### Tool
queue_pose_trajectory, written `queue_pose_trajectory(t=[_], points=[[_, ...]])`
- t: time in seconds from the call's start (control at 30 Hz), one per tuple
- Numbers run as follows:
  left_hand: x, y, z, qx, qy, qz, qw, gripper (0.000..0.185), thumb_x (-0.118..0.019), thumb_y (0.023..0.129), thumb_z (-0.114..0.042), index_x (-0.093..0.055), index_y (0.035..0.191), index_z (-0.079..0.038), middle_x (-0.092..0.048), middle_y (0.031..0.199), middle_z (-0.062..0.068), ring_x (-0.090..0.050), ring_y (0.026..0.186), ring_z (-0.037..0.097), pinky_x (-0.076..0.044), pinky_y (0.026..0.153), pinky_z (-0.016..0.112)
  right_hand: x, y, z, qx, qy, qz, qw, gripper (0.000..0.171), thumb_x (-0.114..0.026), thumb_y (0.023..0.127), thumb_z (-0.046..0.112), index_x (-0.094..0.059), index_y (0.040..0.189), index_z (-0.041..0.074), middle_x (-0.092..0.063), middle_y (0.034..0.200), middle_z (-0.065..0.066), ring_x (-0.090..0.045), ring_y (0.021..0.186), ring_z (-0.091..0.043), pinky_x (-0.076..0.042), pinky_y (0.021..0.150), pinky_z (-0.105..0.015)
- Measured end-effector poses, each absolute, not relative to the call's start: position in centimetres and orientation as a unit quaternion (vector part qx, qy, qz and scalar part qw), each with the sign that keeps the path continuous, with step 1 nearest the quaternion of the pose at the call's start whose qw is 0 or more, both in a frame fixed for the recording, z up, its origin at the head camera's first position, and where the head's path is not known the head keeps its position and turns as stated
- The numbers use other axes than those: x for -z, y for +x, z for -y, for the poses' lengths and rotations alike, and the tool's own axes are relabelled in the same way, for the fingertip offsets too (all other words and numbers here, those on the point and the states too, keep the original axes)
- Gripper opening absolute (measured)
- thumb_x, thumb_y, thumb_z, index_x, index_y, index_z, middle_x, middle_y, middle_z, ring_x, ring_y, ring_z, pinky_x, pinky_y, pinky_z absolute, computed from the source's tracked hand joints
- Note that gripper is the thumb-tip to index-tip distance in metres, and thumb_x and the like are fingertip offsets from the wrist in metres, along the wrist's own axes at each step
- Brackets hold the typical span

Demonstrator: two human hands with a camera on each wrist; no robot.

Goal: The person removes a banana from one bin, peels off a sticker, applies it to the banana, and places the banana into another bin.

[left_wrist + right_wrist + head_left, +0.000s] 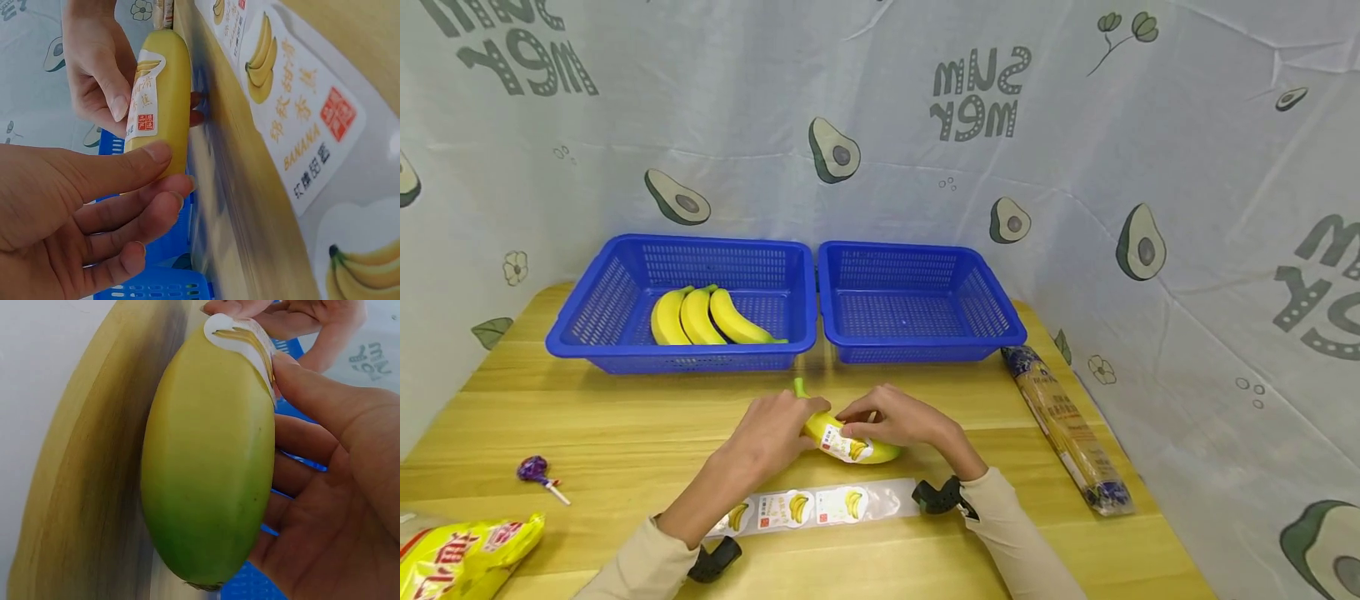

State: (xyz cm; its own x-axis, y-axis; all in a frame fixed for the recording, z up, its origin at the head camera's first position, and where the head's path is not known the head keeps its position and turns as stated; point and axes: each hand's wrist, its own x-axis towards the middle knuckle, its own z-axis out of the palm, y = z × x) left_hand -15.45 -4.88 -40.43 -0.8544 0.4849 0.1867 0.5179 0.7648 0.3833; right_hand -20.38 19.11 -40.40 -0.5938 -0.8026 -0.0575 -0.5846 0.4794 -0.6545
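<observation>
I see my left hand [778,433] gripping the banana [880,452] on the counter [625,417], while my right hand [898,421] presses the sticker [842,442] with its thumb. One edge looks lifted; it could crease, or the banana might roll.

The left hand [775,437] covers the banana's [850,446] middle in the head view. The yellow bag [463,558] is cut off by the frame's edge, and the sticker's [842,440] small print is unreadable.
</observation>
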Motion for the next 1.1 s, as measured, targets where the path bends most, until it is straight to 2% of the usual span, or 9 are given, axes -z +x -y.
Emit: queue_pose_trajectory(t=[0.17,0.33,0.47,0.57,0.67,0.83,0.97,1.1], points=[[40.3,-15.4,4.9,0.207,-0.298,0.930,0.057,0.045,-0.093,0.084,-0.011,-0.077,0.127,-0.010,-0.074,0.080,0.004,-0.068,0.071,0.017,-0.054,0.057,0.032,40.2,-20.4,-19.6,0.307,-0.422,-0.830,0.196,0.030,-0.064,0.111,0.018,-0.075,0.130,-0.003,-0.080,0.115,-0.011,-0.065,0.080,0.001,-0.059,0.079,-0.021],[40.2,-15.3,4.7,0.221,-0.314,0.919,0.084,0.047,-0.093,0.084,-0.011,-0.077,0.128,-0.010,-0.068,0.068,-0.003,-0.053,0.059,0.005,-0.043,0.050,0.022,39.7,-20.2,-20.2,0.318,-0.427,-0.824,0.195,0.025,-0.063,0.111,0.017,-0.077,0.123,0.000,-0.076,0.099,-0.003,-0.050,0.069,0.000,-0.048,0.067,-0.021],[39.9,-15.2,4.6,0.250,-0.319,0.910,0.085,0.052,-0.092,0.086,-0.013,-0.075,0.134,-0.011,-0.066,0.068,-0.006,-0.052,0.059,0.002,-0.045,0.052,0.021,39.0,-19.9,-20.7,0.317,-0.422,-0.827,0.192,0.023,-0.064,0.111,0.017,-0.077,0.120,0.001,-0.074,0.097,0.000,-0.052,0.071,0.000,-0.049,0.067,-0.021],[39.4,-15.2,4.6,0.285,-0.301,0.907,0.073,0.064,-0.091,0.087,-0.011,-0.066,0.145,-0.011,-0.069,0.074,-0.007,-0.056,0.061,0.001,-0.049,0.055,0.022,38.5,-19.6,-21.1,0.327,-0.405,-0.834,0.182,0.022,-0.065,0.110,0.016,-0.077,0.119,0.000,-0.073,0.095,0.000,-0.055,0.073,-0.002,-0.051,0.069,-0.021],[38.9,-15.5,4.7,0.340,-0.260,0.901,0.065,0.064,-0.090,0.089,-0.010,-0.061,0.146,-0.007,-0.074,0.084,-0.004,-0.064,0.068,0.005,-0.056,0.061,0.027,38.1,-19.5,-21.6,0.344,-0.385,-0.839,0.172,0.022,-0.065,0.110,0.015,-0.076,0.118,-0.002,-0.074,0.095,0.000,-0.058,0.077,-0.002,-0.053,0.071,-0.021],[38.5,-16.7,4.6,0.456,-0.187,0.869,0.048,0.035,-0.081,0.097,-0.008,-0.067,0.127,0.005,-0.079,0.102,0.012,-0.077,0.087,0.023,-0.064,0.083,0.043,37.1,-19.5,-22.5,0.374,-0.342,-0.846,0.168,0.023,-0.064,0.110,0.013,-0.073,0.120,-0.006,-0.077,0.101,-0.006,-0.067,0.086,-0.007,-0.060,0.077,-0.027],[38.6,-17.7,3.8,0.568,-0.130,0.813,-0.017,0.030,-0.071,0.104,-0.007,-0.068,0.127,0.011,-0.077,0.113,0.024,-0.077,0.103,0.039,-0.065,0.090,0.048,35.9,-19.6,-23.0,0.398,-0.300,-0.849,0.176,0.025,-0.062,0.111,0.012,-0.070,0.123,-0.008,-0.076,0.105,-0.011,-0.069,0.089,-0.013,-0.063,0.075,-0.031],[38.9,-18.3,2.8,0.682,-0.058,0.724,-0.084,0.034,-0.062,0.109,-0.007,-0.061,0.135,0.015,-0.072,0.125,0.032,-0.073,0.116,0.046,-0.063,0.095,0.051,34.6,-20.1,-23.0,0.419,-0.272,-0.848,0.178,0.028,-0.061,0.112,0.012,-0.067,0.128,-0.010,-0.076,0.109,-0.014,-0.072,0.093,-0.016,-0.064,0.078,-0.032]])
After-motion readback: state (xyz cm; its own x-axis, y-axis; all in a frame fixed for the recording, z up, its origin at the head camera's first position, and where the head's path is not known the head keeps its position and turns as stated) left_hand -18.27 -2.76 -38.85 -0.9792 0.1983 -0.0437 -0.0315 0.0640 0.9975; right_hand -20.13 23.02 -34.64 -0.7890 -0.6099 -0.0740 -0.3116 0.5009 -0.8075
